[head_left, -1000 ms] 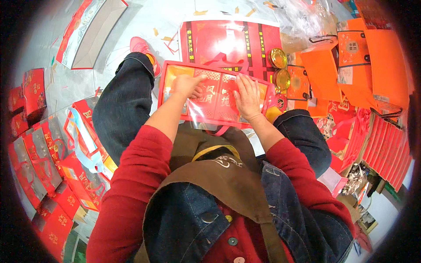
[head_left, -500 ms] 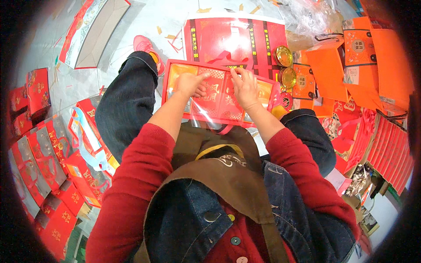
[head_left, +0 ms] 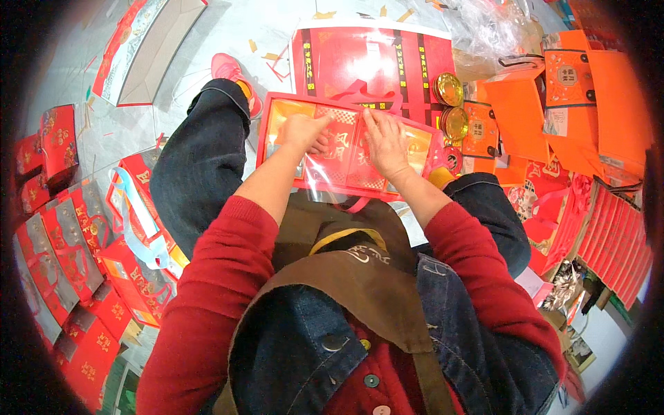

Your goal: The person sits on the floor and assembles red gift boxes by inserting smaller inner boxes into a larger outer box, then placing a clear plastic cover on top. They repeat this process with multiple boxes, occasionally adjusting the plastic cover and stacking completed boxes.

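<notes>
A shallow red gift box point(head_left: 277, 181) rests across my lap. Gold-lined sections show at its two ends, and two red printed packets point(head_left: 333, 160) lie side by side in the middle. Glossy clear plastic catches the light along the near edge. Over the left part of the box, my left hand point(head_left: 302, 135) has its fingers curled under and the thumb pointing right; whatever the fingers may hold is hidden. My right hand point(head_left: 389, 144) lies on the right packet, fingers stretched toward the far rim and holding nothing.
Beyond the box lies a large red printed bag point(head_left: 346, 59). Round gold tins point(head_left: 454, 123) stand at its right, beside orange gift bags point(head_left: 512, 104). Red boxes with clear windows point(head_left: 62, 256) crowd the left. A grey-lined open box point(head_left: 152, 55) sits far left; crumpled plastic point(head_left: 487, 31) lies far right.
The fingers of my right hand have straightened and flattened on the packet. My left hand has shifted very slightly. The box has stayed in place.
</notes>
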A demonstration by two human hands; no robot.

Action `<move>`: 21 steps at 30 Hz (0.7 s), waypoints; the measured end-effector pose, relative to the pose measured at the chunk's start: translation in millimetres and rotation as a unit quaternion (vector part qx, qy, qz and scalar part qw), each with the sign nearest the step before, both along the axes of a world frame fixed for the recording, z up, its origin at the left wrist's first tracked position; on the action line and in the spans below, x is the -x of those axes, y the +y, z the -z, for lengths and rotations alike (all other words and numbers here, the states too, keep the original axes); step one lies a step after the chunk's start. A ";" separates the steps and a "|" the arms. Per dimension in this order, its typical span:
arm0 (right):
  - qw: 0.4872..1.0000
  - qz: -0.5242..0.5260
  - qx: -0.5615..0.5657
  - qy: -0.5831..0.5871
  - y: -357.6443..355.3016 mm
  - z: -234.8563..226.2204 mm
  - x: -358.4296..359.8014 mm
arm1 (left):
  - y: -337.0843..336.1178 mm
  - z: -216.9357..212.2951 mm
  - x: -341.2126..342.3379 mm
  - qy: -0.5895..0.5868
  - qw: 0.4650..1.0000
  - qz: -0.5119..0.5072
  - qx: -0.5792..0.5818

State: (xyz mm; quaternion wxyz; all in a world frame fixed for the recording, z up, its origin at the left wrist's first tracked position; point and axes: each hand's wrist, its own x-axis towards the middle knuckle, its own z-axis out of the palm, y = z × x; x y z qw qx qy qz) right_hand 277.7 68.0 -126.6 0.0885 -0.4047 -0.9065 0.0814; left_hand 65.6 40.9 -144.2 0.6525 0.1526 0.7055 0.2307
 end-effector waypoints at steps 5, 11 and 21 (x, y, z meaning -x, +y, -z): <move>0.997 0.057 0.012 -0.046 -7.8 -5.2 13.3 | 2.2 -2.1 0.7 0.018 1.000 0.016 -0.002; 0.995 0.042 0.045 -0.082 -9.6 -4.1 14.4 | 2.5 1.7 2.9 -0.012 1.000 -0.011 0.019; 0.982 0.147 0.090 -0.077 -10.1 -12.7 -53.2 | 0.9 5.7 2.3 -0.042 0.999 -0.015 0.009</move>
